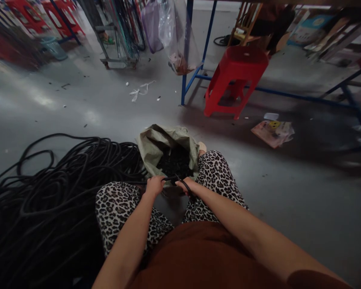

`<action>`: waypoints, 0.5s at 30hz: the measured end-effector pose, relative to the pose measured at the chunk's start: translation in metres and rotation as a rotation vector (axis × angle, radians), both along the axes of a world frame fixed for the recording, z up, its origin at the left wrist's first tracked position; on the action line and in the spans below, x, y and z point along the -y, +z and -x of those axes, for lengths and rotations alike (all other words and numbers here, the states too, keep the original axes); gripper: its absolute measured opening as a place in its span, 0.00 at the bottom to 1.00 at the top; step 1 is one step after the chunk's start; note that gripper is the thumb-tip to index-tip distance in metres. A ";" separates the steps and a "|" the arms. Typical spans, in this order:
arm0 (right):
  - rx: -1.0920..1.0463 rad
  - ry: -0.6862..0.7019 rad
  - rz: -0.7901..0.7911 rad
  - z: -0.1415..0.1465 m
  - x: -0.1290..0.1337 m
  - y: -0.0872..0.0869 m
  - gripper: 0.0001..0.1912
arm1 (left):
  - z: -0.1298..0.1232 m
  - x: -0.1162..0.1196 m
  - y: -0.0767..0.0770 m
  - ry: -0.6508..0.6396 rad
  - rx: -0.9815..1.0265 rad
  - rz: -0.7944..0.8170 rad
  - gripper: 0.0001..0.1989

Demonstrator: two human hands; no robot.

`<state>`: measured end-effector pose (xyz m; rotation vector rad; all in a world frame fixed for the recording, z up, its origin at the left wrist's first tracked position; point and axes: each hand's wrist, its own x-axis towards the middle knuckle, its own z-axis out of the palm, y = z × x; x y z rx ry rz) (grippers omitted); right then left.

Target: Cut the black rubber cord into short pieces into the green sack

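Note:
My left hand [155, 185] is closed around a black hose-like cord [169, 178], whose end sticks out to the right over the sack. In my right hand [187, 186] is a pair of scissors [185, 184] with dark handles; the blades point left at the cord's end. Whether the blades touch the cord is too small to tell. Just beyond both hands stands a greenish woven sack [150, 146], its mouth wide and small black pieces [176, 162] inside. Left of my knee lies a big tangled heap of the same black cord [63, 176].
A red plastic stool [237, 76] stands by a blue-framed table [183, 86] ahead. Clear plastic bags [177, 36] hang from the table. A wheeled metal rack [116, 44] is further left. A crumpled printed wrapper [272, 133] and scraps lie on the grey floor [108, 108].

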<state>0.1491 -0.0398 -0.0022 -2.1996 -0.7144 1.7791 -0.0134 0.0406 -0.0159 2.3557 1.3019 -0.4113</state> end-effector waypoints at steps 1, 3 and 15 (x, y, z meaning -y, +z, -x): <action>0.002 -0.009 -0.012 0.000 0.000 -0.002 0.18 | 0.001 0.000 -0.001 0.002 0.006 -0.008 0.16; 0.004 -0.035 -0.025 -0.001 0.000 -0.006 0.19 | 0.002 -0.002 -0.003 0.021 0.013 -0.015 0.15; -0.053 0.022 -0.090 -0.002 -0.002 0.017 0.27 | 0.001 -0.007 -0.005 0.226 0.186 -0.040 0.19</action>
